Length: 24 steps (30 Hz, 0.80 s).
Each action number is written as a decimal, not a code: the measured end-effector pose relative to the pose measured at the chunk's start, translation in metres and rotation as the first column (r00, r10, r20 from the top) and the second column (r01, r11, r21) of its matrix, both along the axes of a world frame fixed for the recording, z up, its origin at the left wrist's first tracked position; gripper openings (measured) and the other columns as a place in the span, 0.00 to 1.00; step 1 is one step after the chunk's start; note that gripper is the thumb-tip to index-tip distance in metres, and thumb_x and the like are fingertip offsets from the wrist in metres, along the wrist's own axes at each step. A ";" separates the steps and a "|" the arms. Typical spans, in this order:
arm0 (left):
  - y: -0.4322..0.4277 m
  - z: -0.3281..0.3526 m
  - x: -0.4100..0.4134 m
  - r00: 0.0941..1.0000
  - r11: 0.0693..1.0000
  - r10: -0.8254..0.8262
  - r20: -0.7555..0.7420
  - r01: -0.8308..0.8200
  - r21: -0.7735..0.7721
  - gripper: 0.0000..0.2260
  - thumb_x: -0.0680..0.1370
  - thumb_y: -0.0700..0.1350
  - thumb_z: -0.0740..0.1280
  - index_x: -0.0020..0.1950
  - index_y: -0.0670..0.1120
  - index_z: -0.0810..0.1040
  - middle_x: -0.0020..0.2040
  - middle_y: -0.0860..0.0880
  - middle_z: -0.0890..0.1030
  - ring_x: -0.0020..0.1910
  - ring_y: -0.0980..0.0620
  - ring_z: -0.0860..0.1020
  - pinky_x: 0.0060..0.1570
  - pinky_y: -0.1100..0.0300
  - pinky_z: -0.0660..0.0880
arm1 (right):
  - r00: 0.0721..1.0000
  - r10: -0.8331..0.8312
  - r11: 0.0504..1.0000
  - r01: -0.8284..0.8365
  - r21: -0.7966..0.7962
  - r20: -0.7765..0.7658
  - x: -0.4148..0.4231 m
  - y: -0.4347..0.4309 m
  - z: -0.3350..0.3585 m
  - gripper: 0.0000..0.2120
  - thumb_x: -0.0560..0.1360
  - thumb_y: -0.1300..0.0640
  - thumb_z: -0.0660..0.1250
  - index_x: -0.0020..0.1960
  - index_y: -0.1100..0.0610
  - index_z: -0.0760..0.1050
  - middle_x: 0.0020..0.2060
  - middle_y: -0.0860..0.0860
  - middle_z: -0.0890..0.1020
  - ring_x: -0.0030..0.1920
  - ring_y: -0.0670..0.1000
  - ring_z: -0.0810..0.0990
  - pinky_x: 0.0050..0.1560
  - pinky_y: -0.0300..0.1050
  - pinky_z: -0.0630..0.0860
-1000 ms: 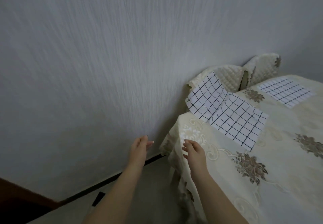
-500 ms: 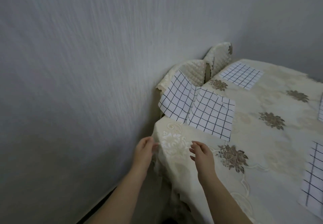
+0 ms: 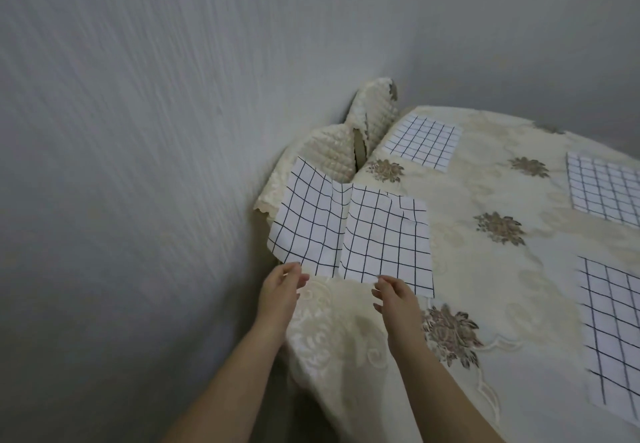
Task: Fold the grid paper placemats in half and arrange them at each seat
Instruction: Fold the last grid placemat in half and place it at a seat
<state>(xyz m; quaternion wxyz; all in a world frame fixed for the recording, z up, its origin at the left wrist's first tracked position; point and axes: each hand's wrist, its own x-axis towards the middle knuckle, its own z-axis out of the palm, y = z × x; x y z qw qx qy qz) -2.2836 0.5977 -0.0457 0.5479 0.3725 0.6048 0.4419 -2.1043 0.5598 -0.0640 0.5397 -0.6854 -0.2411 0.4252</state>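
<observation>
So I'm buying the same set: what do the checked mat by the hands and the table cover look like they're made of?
The white black-gridded placemat looks like thin matte paper: it holds a sharp centre crease and wrinkles. The cream floral tablecloth seems woven fabric, faintly shiny, with embroidered brown flowers and draping folds.

Both forearms are bare all the way down to the bottom edge of the shot, so no sleeves, cuffs or gloves anywhere. The left hand (image 3: 280, 292), around 7 o'clock from centre, has no rings, watch or bracelet that I can spot. Same for the right hand (image 3: 397, 299) at roughly 5 o'clock: plain wrist, short nails, no visible polish.
</observation>
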 end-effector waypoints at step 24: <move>0.138 -0.020 -0.042 0.977 0.978 -0.108 -0.186 0.071 -0.195 0.10 0.75 0.43 0.70 0.55 0.43 0.79 0.49 0.45 0.81 0.47 0.47 0.78 0.44 0.56 0.74 | 0.728 0.572 0.818 -0.543 -0.190 0.378 -0.112 0.116 0.016 0.37 0.70 0.55 0.73 0.74 0.48 0.60 0.72 0.45 0.64 0.72 0.46 0.62 0.68 0.40 0.61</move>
